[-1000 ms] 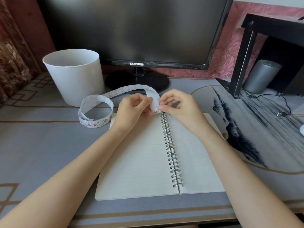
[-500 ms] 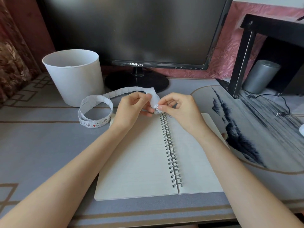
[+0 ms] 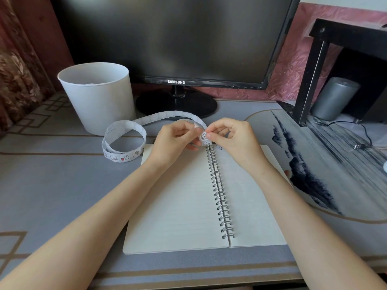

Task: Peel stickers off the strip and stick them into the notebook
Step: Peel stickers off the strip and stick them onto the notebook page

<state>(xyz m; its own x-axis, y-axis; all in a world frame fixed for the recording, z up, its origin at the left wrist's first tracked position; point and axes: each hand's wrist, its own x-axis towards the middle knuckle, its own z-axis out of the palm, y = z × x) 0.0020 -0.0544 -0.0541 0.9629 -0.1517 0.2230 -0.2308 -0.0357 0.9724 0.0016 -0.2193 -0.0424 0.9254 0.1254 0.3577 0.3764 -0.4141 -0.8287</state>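
From the head camera I take the open notebook (image 3: 178,206) as my reference. It lies flat on the grey desk mat (image 3: 52,195), with its spiral binding (image 3: 219,191) running down the middle between two pale lined pages.

Both hands meet just above the top end of that spiral. The left hand (image 3: 173,141) has its fingers curled and holds the free end of the sticker strip (image 3: 125,130) between thumb and fingers. The right hand (image 3: 232,137) pinches the edge of that same end between thumb tip and forefinger tip, its other fingers loosely curled behind. I cannot tell whether it pinches a sticker or the backing. Small cartoon prints show on the strip end between the two hands.

From the hands the strip arches back and away to a loose loop resting on the mat just off the notebook's top left corner. Printed stickers show on the part of the loop nearest that corner.

One small sticker (image 3: 219,147) sits on the right page, at the notebook's top edge just beside the spiral and under the right hand.

Beyond the notebook's far edge stands a dark monitor (image 3: 167,38), and beyond the far left corner a white bucket (image 3: 98,97). Well off to the far right are a black stand (image 3: 314,70) and a grey cylinder (image 3: 335,97).
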